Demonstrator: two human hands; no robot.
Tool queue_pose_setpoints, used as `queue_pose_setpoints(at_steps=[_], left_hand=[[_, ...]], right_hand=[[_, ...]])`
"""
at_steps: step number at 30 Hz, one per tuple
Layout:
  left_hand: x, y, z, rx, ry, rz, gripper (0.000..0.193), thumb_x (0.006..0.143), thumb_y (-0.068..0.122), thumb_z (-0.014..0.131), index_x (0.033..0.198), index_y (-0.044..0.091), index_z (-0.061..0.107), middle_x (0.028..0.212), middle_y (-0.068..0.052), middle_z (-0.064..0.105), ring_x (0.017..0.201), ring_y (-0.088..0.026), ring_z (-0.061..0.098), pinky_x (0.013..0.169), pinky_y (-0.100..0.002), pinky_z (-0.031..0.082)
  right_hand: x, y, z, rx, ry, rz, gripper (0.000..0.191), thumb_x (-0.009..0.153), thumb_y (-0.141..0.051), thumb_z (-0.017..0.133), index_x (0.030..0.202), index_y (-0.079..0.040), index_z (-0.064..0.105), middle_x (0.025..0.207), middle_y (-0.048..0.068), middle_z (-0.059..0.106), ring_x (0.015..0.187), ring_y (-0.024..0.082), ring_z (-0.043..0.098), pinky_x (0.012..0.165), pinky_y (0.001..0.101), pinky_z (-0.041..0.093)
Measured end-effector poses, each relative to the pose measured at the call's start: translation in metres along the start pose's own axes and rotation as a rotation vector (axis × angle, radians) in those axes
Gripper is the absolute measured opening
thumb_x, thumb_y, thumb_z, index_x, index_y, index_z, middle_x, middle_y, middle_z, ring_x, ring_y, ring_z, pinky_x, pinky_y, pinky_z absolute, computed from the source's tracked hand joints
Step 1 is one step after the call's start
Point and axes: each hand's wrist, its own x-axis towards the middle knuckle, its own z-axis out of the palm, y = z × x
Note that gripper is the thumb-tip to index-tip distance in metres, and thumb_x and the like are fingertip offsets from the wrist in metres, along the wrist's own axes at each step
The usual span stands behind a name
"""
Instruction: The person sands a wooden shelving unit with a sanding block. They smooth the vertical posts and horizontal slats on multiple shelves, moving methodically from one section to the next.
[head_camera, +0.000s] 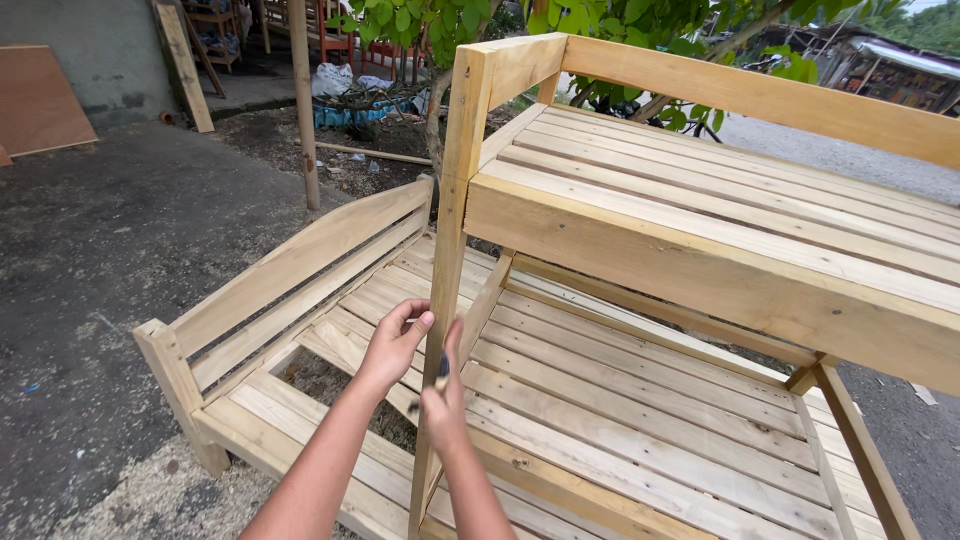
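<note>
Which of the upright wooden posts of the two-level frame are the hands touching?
The tall front corner post, running up to the top rail. The left hand and right hand meet on it. The short bench post stands apart, untouched.

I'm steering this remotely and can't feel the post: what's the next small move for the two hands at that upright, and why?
Probably bring the right hand in to set its small dark object against the upright post. The left hand already has fingertips on the post's edge, bracing it, while the right hand sits just in front with the object not clearly touching the wood. What the object is can't be told.
</note>
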Motion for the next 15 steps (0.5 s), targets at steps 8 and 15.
queue_pose_setpoints(at_steps=[8, 15], left_hand=[[-0.001, -0.004, 0.006, 0.003, -0.038, 0.02, 0.029, 0.106, 0.026, 0.054, 0.119, 0.002, 0.064, 0.104, -0.001, 0.072, 0.099, -0.008, 0.061, 0.092, -0.026, 0.05], [-0.005, 0.003, 0.004, 0.387, 0.022, -0.065, 0.035, 0.103, 0.039, 0.051, 0.125, 0.014, 0.06, 0.107, -0.01, 0.075, 0.098, -0.023, 0.072, 0.085, -0.035, 0.054]], right_hand=[[0.045, 0.015, -0.024, 0.245, 0.254, 0.226, 0.052, 0.097, -0.007, 0.045, 0.143, 0.014, 0.057, 0.141, 0.034, 0.058, 0.117, 0.039, 0.061, 0.096, 0.0409, 0.048], [0.004, -0.002, 0.01, 0.359, 0.216, 0.129, 0.067, 0.094, -0.011, 0.047, 0.156, 0.004, 0.029, 0.158, 0.018, 0.044, 0.147, 0.025, 0.041, 0.12, 0.0346, 0.029]])
